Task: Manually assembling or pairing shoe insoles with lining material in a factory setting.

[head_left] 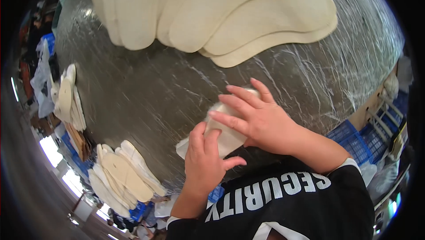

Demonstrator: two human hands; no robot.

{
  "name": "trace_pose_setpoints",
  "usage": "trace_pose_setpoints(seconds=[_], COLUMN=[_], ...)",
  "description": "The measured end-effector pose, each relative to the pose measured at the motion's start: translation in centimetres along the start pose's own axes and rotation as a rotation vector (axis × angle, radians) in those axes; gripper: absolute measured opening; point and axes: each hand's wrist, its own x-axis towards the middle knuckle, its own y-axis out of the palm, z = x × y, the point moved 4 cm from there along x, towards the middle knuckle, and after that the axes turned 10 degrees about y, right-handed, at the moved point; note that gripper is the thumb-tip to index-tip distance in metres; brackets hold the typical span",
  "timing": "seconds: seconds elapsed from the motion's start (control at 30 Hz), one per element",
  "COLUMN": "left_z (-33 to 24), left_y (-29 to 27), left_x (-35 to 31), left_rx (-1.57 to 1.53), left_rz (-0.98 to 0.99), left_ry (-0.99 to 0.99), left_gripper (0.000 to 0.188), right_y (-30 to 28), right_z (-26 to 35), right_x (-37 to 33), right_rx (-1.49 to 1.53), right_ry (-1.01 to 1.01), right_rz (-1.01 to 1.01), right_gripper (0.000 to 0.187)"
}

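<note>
A cream, elongated flat piece, like a shoe insole, lies aslant under both my hands at the near side of the table. My left hand rests over its left part, with two fingers on it and the thumb stretched out to the right, apart from it. Over its upper right part spreads my right hand, fingers apart and touching the surface; its thumb is mostly hidden. The fingers cover much of the outline, so I cannot tell whether it is one layer or several. Beyond my hands, large cream insole-shaped sheets overlap in a fan.
The dark table has a wrinkled clear plastic cover. Cream insole stacks sit at its left edge and lower left. Blue plastic crates stand off the right edge, beside a metal rack.
</note>
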Motion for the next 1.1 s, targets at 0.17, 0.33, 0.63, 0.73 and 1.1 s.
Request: trace_pose_setpoints(seconds=[0.17,0.33,0.63,0.73,1.1], left_z=[3.8,6.4,6.6,6.6,8.0], left_y=[-2.0,-2.7,-2.5,-2.4,-1.1], left_x=[-2.9,-5.1,-4.1,-3.8,-4.7], left_rx=[-0.490,-0.490,-0.416,-0.420,-0.748], left_rz=[-0.131,0.085,-0.044,-0.047,-0.135], left_ry=[-0.287,-0.365,-0.209,-0.182,-0.288], left_gripper=[0.064,0.031,0.020,0.020,0.014], right_y=[-0.3,-0.9,-0.9,-1.1,-1.7], right_z=[-0.4,-0.7,-0.7,-0.5,-3.8], right_x=[-0.2,-0.7,-0.8,-0.6,-3.9], right_rx=[-0.040,-0.052,-0.189,-0.195,0.221], right_ry=[0.064,0.112,0.112,0.122,0.274], right_rz=[0.130,0.085,0.178,0.166,-0.327], right_gripper=[0.100,0.102,0.108,0.103,0.052])
